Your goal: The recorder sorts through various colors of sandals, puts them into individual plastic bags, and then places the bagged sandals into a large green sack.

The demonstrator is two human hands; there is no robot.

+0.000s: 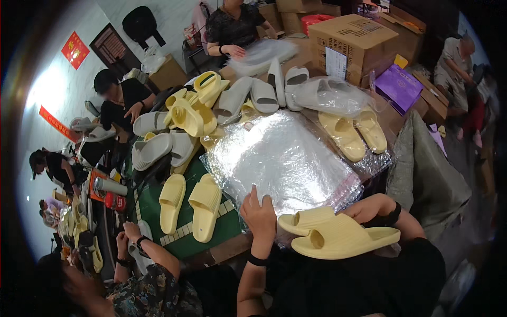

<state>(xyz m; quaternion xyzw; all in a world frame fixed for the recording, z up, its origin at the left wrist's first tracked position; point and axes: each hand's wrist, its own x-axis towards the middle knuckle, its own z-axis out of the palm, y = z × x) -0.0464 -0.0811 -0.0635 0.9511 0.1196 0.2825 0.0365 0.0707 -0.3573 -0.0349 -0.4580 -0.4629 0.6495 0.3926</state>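
Observation:
A pair of pale yellow slide slippers [343, 240] is held side by side near my body at the lower right. My right hand [364, 209] grips them from the far side, its fingertips hidden behind the straps. My left hand [259, 215] rests at the near edge of a stack of clear plastic bags [280, 158], index finger stretched out on the shiny film and nothing in its grasp. Left of the stack, two more yellow slippers [205, 207] stand on a green mat [232, 230].
Grey and yellow slippers [187, 116] are heaped behind the mat. Bagged slippers [338, 95] lie at the back right, before a cardboard box [351, 45] and a purple package [398, 87]. Co-workers sit around; one person's hands [132, 232] are close at my left.

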